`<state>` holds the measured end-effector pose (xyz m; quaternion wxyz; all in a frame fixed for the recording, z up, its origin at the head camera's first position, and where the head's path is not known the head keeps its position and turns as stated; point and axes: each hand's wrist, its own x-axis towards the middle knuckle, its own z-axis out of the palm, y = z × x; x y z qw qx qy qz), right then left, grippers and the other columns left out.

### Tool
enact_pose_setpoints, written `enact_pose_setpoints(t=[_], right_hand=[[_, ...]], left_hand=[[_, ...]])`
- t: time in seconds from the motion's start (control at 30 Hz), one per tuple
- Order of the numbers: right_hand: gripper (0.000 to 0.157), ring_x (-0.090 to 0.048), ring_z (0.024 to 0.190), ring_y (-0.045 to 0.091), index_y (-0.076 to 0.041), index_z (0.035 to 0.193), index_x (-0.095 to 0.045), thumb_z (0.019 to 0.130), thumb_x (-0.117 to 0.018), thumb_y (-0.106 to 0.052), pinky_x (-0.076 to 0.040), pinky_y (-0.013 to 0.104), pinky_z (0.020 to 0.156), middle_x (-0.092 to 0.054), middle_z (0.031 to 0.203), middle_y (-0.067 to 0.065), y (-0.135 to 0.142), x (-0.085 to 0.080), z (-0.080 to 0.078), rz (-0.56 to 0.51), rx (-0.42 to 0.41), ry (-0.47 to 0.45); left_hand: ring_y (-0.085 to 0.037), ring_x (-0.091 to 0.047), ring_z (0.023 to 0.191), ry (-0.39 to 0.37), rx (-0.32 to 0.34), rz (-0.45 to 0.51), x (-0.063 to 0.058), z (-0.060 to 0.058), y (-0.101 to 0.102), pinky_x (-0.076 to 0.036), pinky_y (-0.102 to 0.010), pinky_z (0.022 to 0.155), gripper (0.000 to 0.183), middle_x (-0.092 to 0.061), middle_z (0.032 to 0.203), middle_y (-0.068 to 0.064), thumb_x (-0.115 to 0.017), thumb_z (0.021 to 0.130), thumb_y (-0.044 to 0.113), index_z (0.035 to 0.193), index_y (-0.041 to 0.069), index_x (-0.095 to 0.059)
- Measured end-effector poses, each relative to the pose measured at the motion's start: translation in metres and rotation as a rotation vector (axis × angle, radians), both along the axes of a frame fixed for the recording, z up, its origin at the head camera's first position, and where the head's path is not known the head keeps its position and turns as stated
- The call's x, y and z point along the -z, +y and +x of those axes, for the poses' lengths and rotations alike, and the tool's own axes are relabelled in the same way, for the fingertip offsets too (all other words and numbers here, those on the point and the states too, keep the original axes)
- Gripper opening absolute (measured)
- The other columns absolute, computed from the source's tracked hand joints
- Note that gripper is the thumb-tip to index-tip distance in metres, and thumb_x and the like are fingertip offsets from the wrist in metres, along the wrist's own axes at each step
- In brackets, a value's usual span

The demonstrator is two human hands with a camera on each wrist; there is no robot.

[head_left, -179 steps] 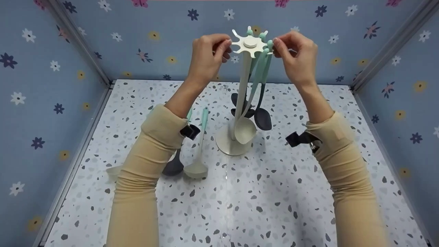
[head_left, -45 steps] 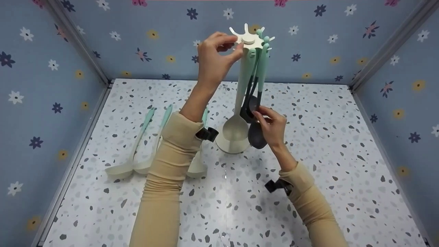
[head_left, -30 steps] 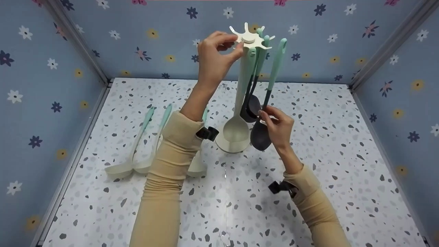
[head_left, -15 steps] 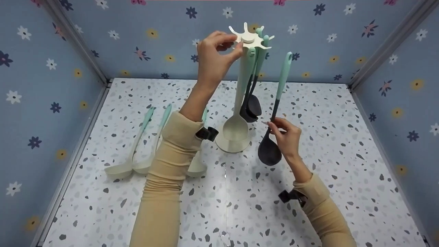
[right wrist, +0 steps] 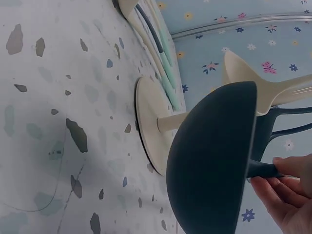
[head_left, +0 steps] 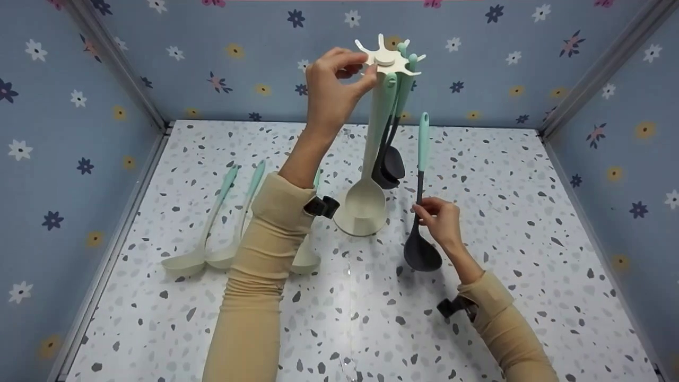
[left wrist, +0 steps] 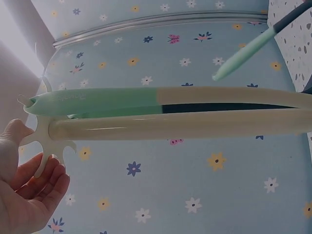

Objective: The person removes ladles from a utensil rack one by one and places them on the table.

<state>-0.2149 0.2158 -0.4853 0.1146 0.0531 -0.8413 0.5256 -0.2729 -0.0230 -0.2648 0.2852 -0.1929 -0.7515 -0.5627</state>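
Observation:
My left hand [head_left: 337,90] grips the hooked top of a cream utensil rack [head_left: 386,57], thumb and fingers at the left hooks. With thumb and fingertips, my right hand [head_left: 444,223] pinches the dark shaft of a black ladle [head_left: 423,254] with a mint handle. That ladle is right of the rack, bowl down and handle up; whether it touches the table is unclear. A cream ladle [head_left: 365,199] hangs at the rack's front. Behind it hang dark-headed utensils [head_left: 393,162], partly hidden. In the right wrist view the ladle's deep bowl [right wrist: 214,156] fills the middle.
Cream ladles with mint handles lie on the speckled table at left, among them one ladle [head_left: 184,262] at the far left and another ladle [head_left: 305,260] partly behind my left sleeve. The rack's round base [head_left: 347,225] stands mid-table. Flowered walls [head_left: 185,79] enclose the table.
My right hand has taken the black ladle off the rack, drawn it right and lowered it. Since the oldest frame, my left hand has moved onto the rack's top and the rack has turned.

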Motion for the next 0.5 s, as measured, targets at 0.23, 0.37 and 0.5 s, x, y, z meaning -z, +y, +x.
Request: enact_pose_setpoints(t=[0.23, 0.37, 0.5], right_hand=[[0.013, -0.061, 0.056, 0.018, 0.007, 0.084, -0.066, 0.079, -0.064, -0.005, -0.051, 0.024, 0.049, -0.064, 0.072, 0.018, 0.005, 0.014, -0.006, 0.107, -0.014, -0.136], [0.013, -0.061, 0.055, 0.017, 0.009, 0.084, -0.064, 0.08, -0.063, -0.004, -0.052, 0.026, 0.049, -0.063, 0.071, 0.018, 0.006, 0.02, -0.01, 0.146, -0.035, -0.208], [0.013, -0.06, 0.053, 0.018, 0.009, 0.082, -0.064, 0.079, -0.063, -0.004, -0.052, 0.029, 0.049, -0.062, 0.069, 0.017, 0.007, 0.025, -0.014, 0.196, -0.044, -0.27]], left_hand=[[-0.014, -0.056, 0.077, 0.002, -0.001, 0.008, 0.0, 0.0, 0.001, -0.044, -0.015, 0.073, 0.021, -0.061, 0.084, -0.008, -0.066, 0.077, 0.014, 0.091, -0.001, -0.068], [-0.013, -0.056, 0.077, -0.028, -0.006, 0.024, 0.0, 0.0, 0.002, -0.044, -0.015, 0.073, 0.021, -0.061, 0.085, -0.007, -0.067, 0.076, 0.013, 0.091, -0.001, -0.068], [-0.013, -0.055, 0.077, -0.052, -0.016, 0.028, 0.0, 0.0, 0.003, -0.044, -0.014, 0.073, 0.02, -0.061, 0.085, -0.007, -0.068, 0.075, 0.012, 0.091, 0.0, -0.068]])
